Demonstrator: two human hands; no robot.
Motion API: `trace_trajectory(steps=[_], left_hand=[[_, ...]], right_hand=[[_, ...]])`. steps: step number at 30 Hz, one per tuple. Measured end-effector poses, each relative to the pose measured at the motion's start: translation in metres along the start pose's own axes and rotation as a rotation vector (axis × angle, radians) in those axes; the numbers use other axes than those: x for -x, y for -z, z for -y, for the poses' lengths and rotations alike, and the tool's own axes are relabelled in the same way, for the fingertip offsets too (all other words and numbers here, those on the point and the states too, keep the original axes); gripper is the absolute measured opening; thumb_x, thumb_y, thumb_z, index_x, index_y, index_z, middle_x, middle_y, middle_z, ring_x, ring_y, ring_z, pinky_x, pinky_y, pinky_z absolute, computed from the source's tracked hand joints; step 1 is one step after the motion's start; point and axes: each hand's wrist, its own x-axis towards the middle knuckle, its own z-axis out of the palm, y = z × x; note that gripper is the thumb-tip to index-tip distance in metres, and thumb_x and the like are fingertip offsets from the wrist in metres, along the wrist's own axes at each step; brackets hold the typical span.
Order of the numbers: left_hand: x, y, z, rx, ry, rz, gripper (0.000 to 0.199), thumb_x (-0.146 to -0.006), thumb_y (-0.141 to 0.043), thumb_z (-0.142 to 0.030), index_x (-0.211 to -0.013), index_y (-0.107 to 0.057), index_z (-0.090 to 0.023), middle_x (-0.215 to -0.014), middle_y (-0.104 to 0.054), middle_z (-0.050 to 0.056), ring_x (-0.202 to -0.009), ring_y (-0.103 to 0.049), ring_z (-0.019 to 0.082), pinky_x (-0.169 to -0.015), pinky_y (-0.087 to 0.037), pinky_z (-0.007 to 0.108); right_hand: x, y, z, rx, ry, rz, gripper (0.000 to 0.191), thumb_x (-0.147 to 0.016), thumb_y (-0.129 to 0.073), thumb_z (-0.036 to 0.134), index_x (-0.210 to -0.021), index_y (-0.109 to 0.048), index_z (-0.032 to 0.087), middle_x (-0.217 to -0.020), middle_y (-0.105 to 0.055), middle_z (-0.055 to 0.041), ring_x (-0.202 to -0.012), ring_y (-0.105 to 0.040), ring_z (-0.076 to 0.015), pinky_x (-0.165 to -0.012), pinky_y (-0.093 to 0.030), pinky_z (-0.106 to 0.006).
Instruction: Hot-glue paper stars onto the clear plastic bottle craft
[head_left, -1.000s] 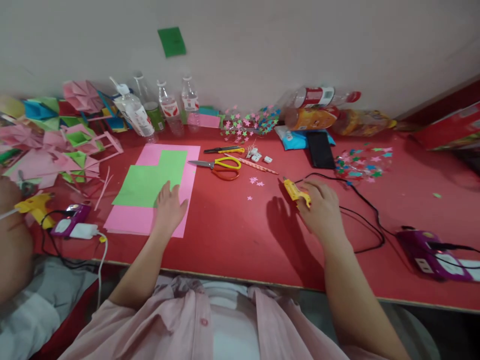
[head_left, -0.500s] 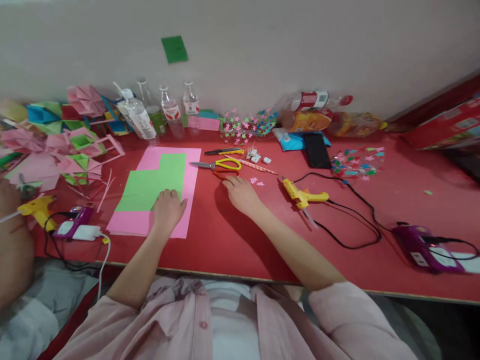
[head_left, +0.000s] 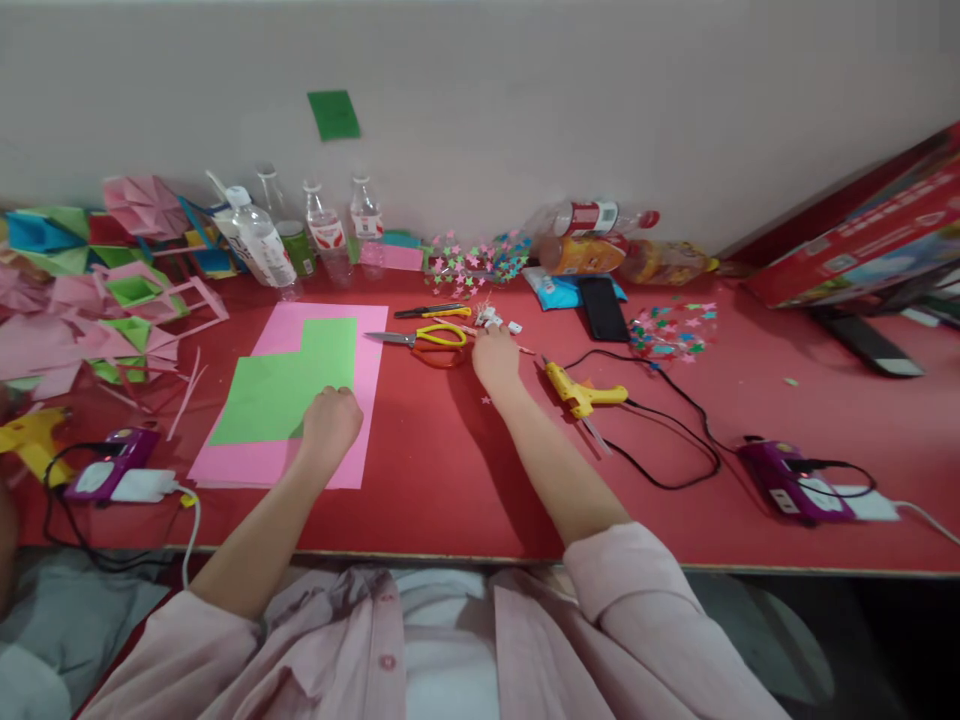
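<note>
My left hand (head_left: 332, 420) rests on the right part of the green paper (head_left: 259, 400), its fingers curled in and their tips hidden. Under that sheet lies pink paper (head_left: 369, 400), larger than the green piece. My right hand (head_left: 496, 358) is over the middle of a thin pink striped stick (head_left: 528, 351); the hand hides its own fingertips, so a grip cannot be seen. Just beyond it lie small white pieces (head_left: 514, 327). To its left are scissors with yellow handles (head_left: 427, 338), a red-handled tool (head_left: 439, 358) and a yellow-and-black cutter (head_left: 433, 312).
A yellow glue gun (head_left: 585, 390) with a black cable lies right of my right arm. Purple power strips (head_left: 795, 482) stand at both sides. Bottles (head_left: 259, 240), star-covered clear plastic (head_left: 465, 262) and a phone (head_left: 604, 310) line the back. Folded paper shapes (head_left: 142, 290) crowd the left.
My right hand has moved from beside the red-handled tool, right and away from me, onto the striped stick. My left hand's fingers have curled in. The view has shifted to the right.
</note>
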Motion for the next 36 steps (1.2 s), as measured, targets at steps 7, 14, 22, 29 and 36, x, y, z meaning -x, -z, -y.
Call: trace_trajectory(steps=[7,14,22,29,36], left_hand=[[-0.006,0.003,-0.007,-0.094,0.037,0.018,0.031,-0.078,-0.038,-0.008,-0.090,-0.067,-0.005,-0.084,-0.067,0.023,-0.085,-0.064,0.029,-0.070,-0.050,0.034],[-0.013,0.011,-0.004,-0.095,0.127,-0.008,0.052,-0.077,-0.033,0.000,-0.128,-0.045,0.004,-0.088,-0.069,0.025,-0.082,-0.070,0.029,-0.063,-0.049,0.031],[0.007,0.047,0.019,-0.004,0.326,-0.155,0.052,-0.086,-0.032,-0.012,-0.137,-0.039,-0.007,-0.078,-0.070,0.015,-0.070,-0.068,0.026,-0.061,-0.048,0.032],[0.034,0.062,-0.058,0.042,-0.052,-0.016,0.048,-0.085,-0.034,-0.007,-0.131,-0.047,-0.009,-0.097,-0.070,0.016,-0.085,-0.069,0.026,-0.065,-0.047,0.029],[0.058,0.020,-0.103,0.125,-0.371,-0.061,0.049,-0.084,-0.035,-0.004,-0.132,-0.043,-0.009,-0.111,-0.066,0.018,-0.093,-0.068,0.023,-0.074,-0.051,0.029]], right_hand=[[-0.008,-0.005,-0.025,0.009,-0.062,-0.006,0.026,-0.094,-0.050,0.025,-0.114,-0.060,0.011,-0.116,-0.061,-0.0141,-0.107,-0.058,-0.0236,-0.088,-0.051,-0.040],[-0.006,0.010,-0.028,-0.141,-0.109,-0.087,0.024,-0.083,-0.044,0.007,-0.098,-0.063,0.002,-0.101,-0.064,-0.0275,-0.103,-0.058,-0.0355,-0.079,-0.049,-0.045],[0.031,0.039,-0.018,-0.563,-0.082,-0.229,0.020,-0.077,-0.044,0.018,-0.094,-0.056,0.019,-0.095,-0.062,-0.0110,-0.091,-0.057,-0.0241,-0.085,-0.044,-0.040],[0.064,0.031,0.021,-1.027,-0.057,0.047,0.014,-0.076,-0.032,0.022,-0.076,-0.046,0.022,-0.068,-0.056,0.0010,-0.050,-0.048,-0.0108,-0.051,-0.044,-0.025],[0.083,0.020,0.025,-1.199,-0.109,0.142,0.023,-0.070,-0.057,0.036,-0.086,-0.051,0.021,-0.060,-0.050,0.0079,-0.047,-0.036,-0.0081,-0.047,-0.032,-0.021]])
